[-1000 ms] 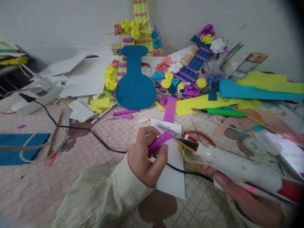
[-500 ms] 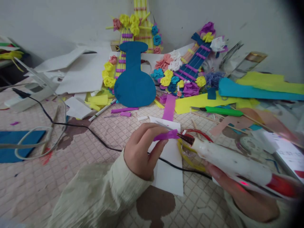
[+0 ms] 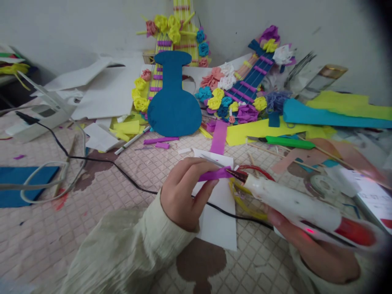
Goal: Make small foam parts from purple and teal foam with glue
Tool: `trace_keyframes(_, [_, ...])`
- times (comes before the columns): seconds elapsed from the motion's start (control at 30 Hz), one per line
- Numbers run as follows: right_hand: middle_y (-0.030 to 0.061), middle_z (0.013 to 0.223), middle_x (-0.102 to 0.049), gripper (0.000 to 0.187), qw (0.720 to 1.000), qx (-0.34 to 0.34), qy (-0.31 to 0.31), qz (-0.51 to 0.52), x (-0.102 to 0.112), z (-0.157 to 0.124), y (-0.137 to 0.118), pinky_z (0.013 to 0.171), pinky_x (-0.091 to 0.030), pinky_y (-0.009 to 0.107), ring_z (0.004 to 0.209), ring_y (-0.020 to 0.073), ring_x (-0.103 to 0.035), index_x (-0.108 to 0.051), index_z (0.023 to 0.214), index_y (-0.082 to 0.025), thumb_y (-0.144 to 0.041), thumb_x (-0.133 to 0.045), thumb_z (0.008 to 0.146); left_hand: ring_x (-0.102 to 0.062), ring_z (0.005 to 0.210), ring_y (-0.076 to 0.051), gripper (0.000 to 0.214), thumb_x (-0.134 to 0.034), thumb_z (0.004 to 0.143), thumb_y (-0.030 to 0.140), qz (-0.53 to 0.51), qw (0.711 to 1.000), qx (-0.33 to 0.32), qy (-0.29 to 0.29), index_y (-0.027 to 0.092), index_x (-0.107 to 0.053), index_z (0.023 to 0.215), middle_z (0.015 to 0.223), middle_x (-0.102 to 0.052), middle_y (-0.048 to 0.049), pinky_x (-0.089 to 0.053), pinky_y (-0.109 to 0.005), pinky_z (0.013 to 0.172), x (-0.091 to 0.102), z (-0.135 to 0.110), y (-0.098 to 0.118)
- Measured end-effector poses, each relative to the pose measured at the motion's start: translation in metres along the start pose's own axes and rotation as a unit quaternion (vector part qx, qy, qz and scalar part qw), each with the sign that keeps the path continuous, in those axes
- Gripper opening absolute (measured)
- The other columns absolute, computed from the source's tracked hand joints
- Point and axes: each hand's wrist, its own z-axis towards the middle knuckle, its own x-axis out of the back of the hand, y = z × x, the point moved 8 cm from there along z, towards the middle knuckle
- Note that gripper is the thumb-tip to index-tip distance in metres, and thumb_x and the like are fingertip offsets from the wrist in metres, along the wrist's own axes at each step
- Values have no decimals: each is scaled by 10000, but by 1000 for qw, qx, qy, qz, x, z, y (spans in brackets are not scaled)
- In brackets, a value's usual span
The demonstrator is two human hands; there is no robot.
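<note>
Between thumb and fingers, my left hand (image 3: 183, 194) pinches a small purple paper strip (image 3: 212, 174). My right hand (image 3: 315, 249) is wrapped round a white hot glue gun (image 3: 290, 200) with a red rear end and a lit red light. Its dark nozzle touches or nearly touches the strip's right end; I cannot tell which. Beneath my hands lies a white paper sheet (image 3: 219, 220) on the quilted tabletop. A flat blue guitar-shaped cutout (image 3: 174, 110) leans upright behind my left hand.
Paper guitars with crepe flowers (image 3: 245, 87) stand against the wall. A black cord (image 3: 131, 179) crosses the table under my left hand. To the right lie a green-handled knife (image 3: 288, 142), a lit phone (image 3: 375, 200) and a tape roll (image 3: 323, 184). A power strip (image 3: 39, 122) sits at left.
Almost nothing differs. The glue gun's rear has shifted slightly left, its nozzle staying at the purple strip's end, and the view has moved a touch.
</note>
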Motion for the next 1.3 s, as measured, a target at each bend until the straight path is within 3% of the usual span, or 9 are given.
trace_keyframes(0.3, [-88, 1007, -641, 427, 999, 38, -10, -16, -2, -3, 2, 782, -545, 239, 916, 185, -626, -515, 1087, -366, -157, -533, 716, -561, 855, -142, 214, -587, 716, 68, 2, 1000, 8, 0, 132, -556, 918, 855, -609, -64, -473, -278, 775, 1, 0, -1])
trace_keyframes(0.53, [-71, 855, -658, 482, 1000, 11, -3, -5, 0, -1, 0, 617, -574, 206, 762, 168, -659, -471, 1151, -400, -168, -508, 730, -560, 852, -149, 219, -587, 718, 77, -1, 1000, 20, -2, 153, -555, 921, 858, -610, -63, -478, -292, 773, 1, -1, -1])
trace_keyframes(0.73, [-51, 843, -659, 553, 999, 36, -23, -19, -1, 1, -1, 634, -578, 214, 784, 183, -659, -418, 1223, -385, -167, -513, 724, -559, 847, -154, 209, -579, 725, 85, -5, 1000, 29, -4, 164, -554, 917, 859, -612, -56, -477, -307, 771, 1, -2, -3])
trace_keyframes(0.97, [-65, 853, -660, 464, 1000, 23, -3, 0, 0, 1, -2, 651, -581, 237, 796, 187, -659, -507, 1105, -402, -152, -522, 714, -559, 833, -153, 195, -598, 710, 85, -9, 999, 36, 3, 135, -564, 896, 842, -614, -63, -469, -296, 753, 2, 0, -5])
trace_keyframes(1.3, [-72, 890, -659, 470, 999, 36, -21, -8, -2, -3, 3, 659, -577, 234, 811, 183, -653, -499, 1106, -393, -146, -534, 708, -568, 807, -166, 180, -578, 728, 109, 1, 999, 33, 11, 180, -558, 893, 836, -620, -50, -478, -320, 712, 3, 1, -4])
